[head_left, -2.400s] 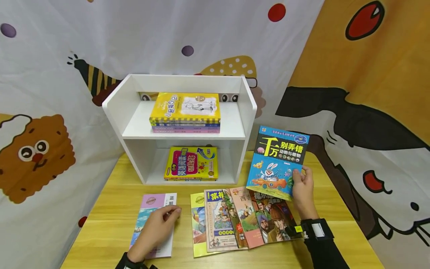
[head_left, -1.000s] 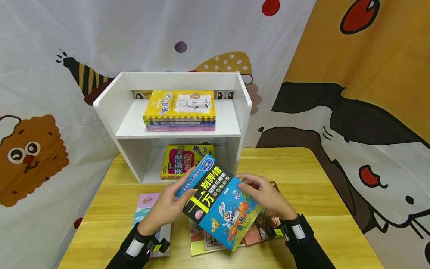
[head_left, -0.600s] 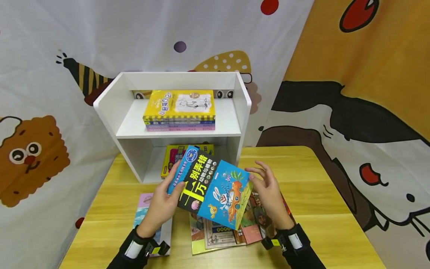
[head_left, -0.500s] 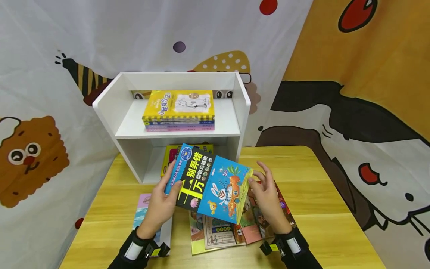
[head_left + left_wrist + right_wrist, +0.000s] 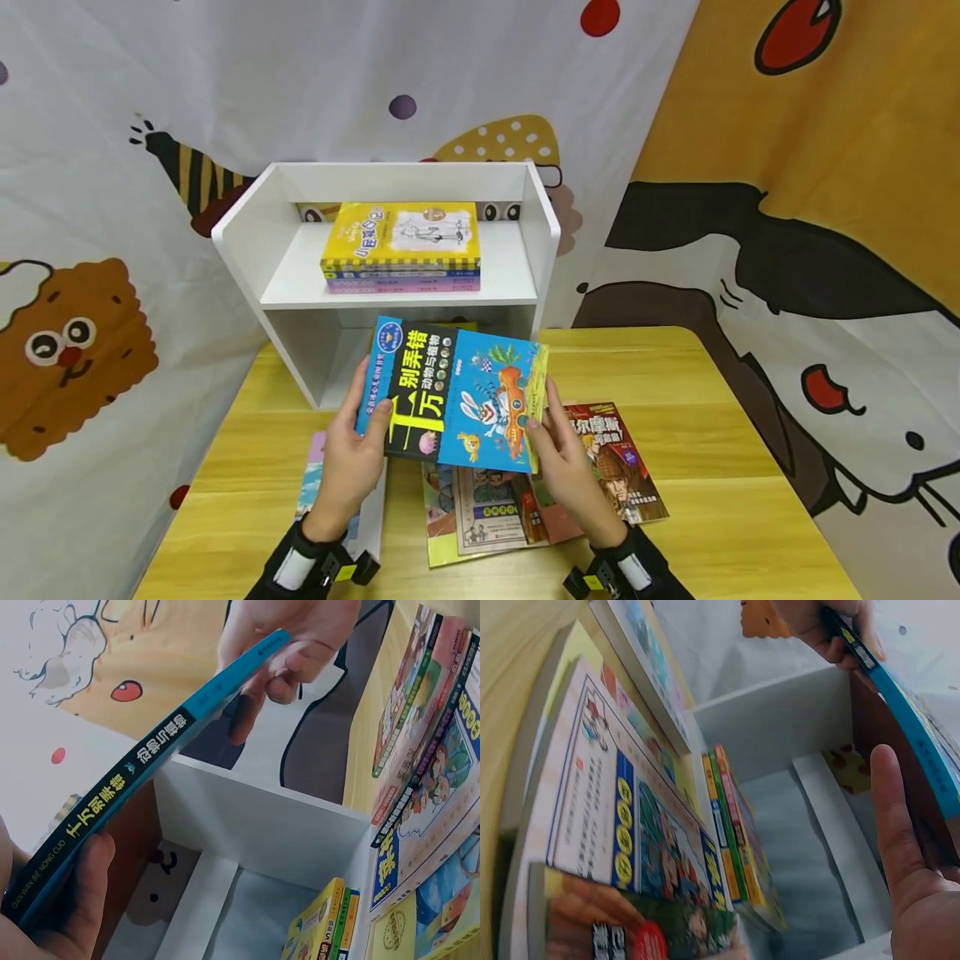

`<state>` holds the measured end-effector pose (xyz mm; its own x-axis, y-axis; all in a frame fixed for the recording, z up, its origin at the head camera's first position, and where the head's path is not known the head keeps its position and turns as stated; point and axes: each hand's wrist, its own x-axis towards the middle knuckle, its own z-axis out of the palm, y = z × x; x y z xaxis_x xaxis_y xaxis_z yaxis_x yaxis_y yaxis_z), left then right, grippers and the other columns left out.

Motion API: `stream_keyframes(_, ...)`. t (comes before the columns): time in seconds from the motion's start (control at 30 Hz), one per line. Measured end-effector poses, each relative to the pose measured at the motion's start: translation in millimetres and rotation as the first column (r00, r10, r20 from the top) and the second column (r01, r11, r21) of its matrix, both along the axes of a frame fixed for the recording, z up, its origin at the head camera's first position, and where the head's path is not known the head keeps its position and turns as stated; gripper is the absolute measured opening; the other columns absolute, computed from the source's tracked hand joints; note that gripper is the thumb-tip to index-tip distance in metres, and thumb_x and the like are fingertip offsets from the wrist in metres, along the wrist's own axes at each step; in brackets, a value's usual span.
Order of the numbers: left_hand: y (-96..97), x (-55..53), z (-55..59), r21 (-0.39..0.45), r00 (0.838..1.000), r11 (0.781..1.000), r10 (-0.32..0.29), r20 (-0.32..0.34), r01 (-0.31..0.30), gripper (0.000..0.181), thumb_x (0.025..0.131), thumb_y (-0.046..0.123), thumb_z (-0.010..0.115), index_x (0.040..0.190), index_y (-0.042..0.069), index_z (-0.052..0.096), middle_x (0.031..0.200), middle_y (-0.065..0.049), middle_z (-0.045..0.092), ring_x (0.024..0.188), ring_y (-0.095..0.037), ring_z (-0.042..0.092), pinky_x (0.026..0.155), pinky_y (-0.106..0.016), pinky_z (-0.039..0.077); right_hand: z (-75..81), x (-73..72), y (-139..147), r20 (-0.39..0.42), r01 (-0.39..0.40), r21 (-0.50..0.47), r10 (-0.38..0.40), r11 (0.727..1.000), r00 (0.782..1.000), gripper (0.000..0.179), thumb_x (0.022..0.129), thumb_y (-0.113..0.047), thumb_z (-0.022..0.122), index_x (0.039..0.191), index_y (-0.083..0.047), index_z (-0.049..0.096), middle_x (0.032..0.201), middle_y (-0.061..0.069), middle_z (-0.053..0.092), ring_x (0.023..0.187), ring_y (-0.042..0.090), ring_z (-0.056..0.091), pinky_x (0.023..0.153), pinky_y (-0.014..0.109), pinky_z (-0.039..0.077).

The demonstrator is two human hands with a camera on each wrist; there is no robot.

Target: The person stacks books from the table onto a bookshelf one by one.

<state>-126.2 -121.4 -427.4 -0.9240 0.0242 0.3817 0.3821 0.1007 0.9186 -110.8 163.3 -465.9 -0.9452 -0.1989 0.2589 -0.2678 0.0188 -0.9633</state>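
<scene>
And here's the blue-and-black book (image 5: 457, 400), turned sideways and held above the table (image 5: 720, 433), just in front of the lower compartment of the white bookcase (image 5: 401, 180)! My left hand (image 5: 348, 467) grips its black-and-blue end, thumb across the cover; my right hand (image 5: 572, 479) holds the yellow-green edge, thumb on the front, fingers round behind. How firmly I pinch there, I can't tell.

Reading the cover: 别弄错 and 动物与植物 in front, a rabbit in an orange car alongside. But the left wrist view wins the spine: 千万别弄错, with QIAN WAN BIE NONG CUO in small letters, which my head view misses.

Up on the top shelf, the yellow book (image 5: 401, 235) reads 小屁孩日记, on top of its stack. On the table, the dark red book (image 5: 622, 467) shows 尔摩斯, near my right wrist, and the lilac-topped book (image 5: 309, 487) peeks out behind my left.

Down below, my book hides most of the compartment from the head; the wrist views reveal yellow, green and orange spines on the lower books (image 5: 735, 832), their lettering too blurred for me to read.
</scene>
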Motion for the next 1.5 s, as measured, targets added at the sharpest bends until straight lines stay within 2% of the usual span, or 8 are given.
stream_keyframes(0.17, -4.2, -6.7, -20.7, -0.002, 0.999, 1.000, 0.031, 0.012, -0.031, 0.058, 0.097, 0.020, 0.047, 0.148, 0.032, 0.020, 0.151, 0.009, 0.026, 0.130, -0.012, 0.033, 0.097, -0.027, 0.039, -5.0, -3.6, -9.6, 0.043, -0.028, -0.056, 0.030, 0.998, 0.999, 0.064, 0.102, -0.017, 0.036, 0.148, -0.036, -0.004, 0.061, 0.006, 0.048, 0.032, 0.018, 0.035, 0.029, 0.035, 0.038)
stream_keyframes(0.37, -7.1, -3.7, -31.1, -0.046, 0.996, 0.999, 0.023, 0.084, -0.019, 0.059, 0.099, 0.022, 0.045, 0.148, 0.034, 0.014, 0.153, 0.008, 0.020, 0.132, -0.010, 0.029, 0.099, -0.029, 0.036, -10.2, -6.4, -16.8, 0.066, -0.132, -0.242, 0.152, 0.961, 0.986, 0.062, 0.102, -0.011, 0.029, 0.149, -0.033, -0.005, 0.117, 0.027, 0.057, 0.066, 0.050, 0.058, 0.052, 0.060, 0.050)
stream_keyframes(0.6, -12.3, -0.4, -20.2, -0.138, 0.983, 0.990, 0.056, 0.174, -0.032, 0.059, 0.099, 0.023, 0.044, 0.148, 0.031, 0.012, 0.154, -0.003, 0.020, 0.132, -0.014, 0.027, 0.103, -0.038, 0.032, -12.3, -9.7, -22.1, 0.176, -0.044, -0.083, 0.059, 0.996, 0.983, 0.063, 0.102, -0.022, 0.037, 0.149, -0.034, -0.002, 0.095, 0.033, 0.059, 0.066, 0.037, 0.063, 0.056, 0.043, 0.056)
stream_keyframes(0.8, -28.9, -26.8, -44.9, -0.219, 0.954, 0.975, 0.086, 0.287, -0.022, 0.059, 0.097, 0.039, 0.045, 0.148, 0.034, 0.014, 0.150, -0.005, 0.029, 0.115, -0.023, 0.049, 0.093, -0.050, 0.046, -28.6, -29.8, -25.6, 0.255, 0.068, 0.055, -0.080, 0.996, 0.964, 0.061, 0.098, -0.036, 0.045, 0.147, -0.041, 0.008, 0.086, 0.014, 0.055, 0.046, 0.017, 0.043, 0.042, 0.033, 0.040)
stream_keyframes(0.93, -39.1, -44.4, -60.0, -0.242, 0.932, 0.970, 0.099, 0.348, -0.013, 0.061, 0.095, 0.046, 0.046, 0.148, 0.036, 0.016, 0.133, -0.010, 0.047, 0.067, -0.039, 0.059, 0.054, -0.051, 0.053, -34.8, -46.7, -27.5, 0.269, 0.047, 0.113, -0.076, 0.993, 0.960, 0.062, 0.097, -0.040, 0.046, 0.147, -0.039, 0.011, 0.136, 0.009, 0.044, 0.096, 0.025, 0.057, 0.077, 0.047, 0.052)
stream_keyframes(1.03, -45.0, -56.7, -65.5, -0.271, 0.930, 0.962, 0.122, 0.347, -0.025, 0.062, 0.096, 0.043, 0.046, 0.149, 0.026, 0.019, 0.131, -0.015, 0.050, 0.080, -0.036, 0.061, 0.065, -0.049, 0.055, -38.0, -61.7, -30.4, 0.278, -0.001, 0.135, -0.037, 0.991, 0.960, 0.063, 0.097, -0.040, 0.046, 0.149, -0.034, 0.010, 0.155, -0.003, 0.009, 0.137, 0.024, 0.015, 0.106, 0.060, 0.024)
stream_keyframes(1.17, -52.2, -72.7, -73.9, -0.293, 0.934, 0.955, 0.144, 0.328, -0.045, 0.061, 0.097, 0.038, 0.047, 0.148, 0.016, 0.024, 0.139, -0.017, 0.044, 0.113, -0.024, 0.050, 0.095, -0.049, 0.044, -47.9, -81.7, -34.8, 0.328, -0.045, 0.143, -0.004, 0.989, 0.945, 0.068, 0.095, -0.046, 0.046, 0.149, -0.032, 0.007, 0.155, -0.001, 0.009, 0.137, 0.027, 0.014, 0.105, 0.060, 0.026)
stream_keyframes(1.5, -64.7, -97.5, -98.7, -0.431, 0.907, 0.900, 0.231, 0.351, -0.062, 0.063, 0.095, 0.039, 0.049, 0.146, 0.009, 0.028, 0.140, -0.022, 0.042, 0.115, -0.033, 0.049, 0.094, -0.052, 0.045, -68.3, -112.9, -40.6, 0.410, -0.147, 0.134, 0.081, 0.980, 0.909, 0.057, 0.097, -0.041, 0.046, 0.148, -0.034, 0.020, 0.111, 0.012, 0.050, 0.062, 0.025, 0.056, 0.051, 0.032, 0.045)
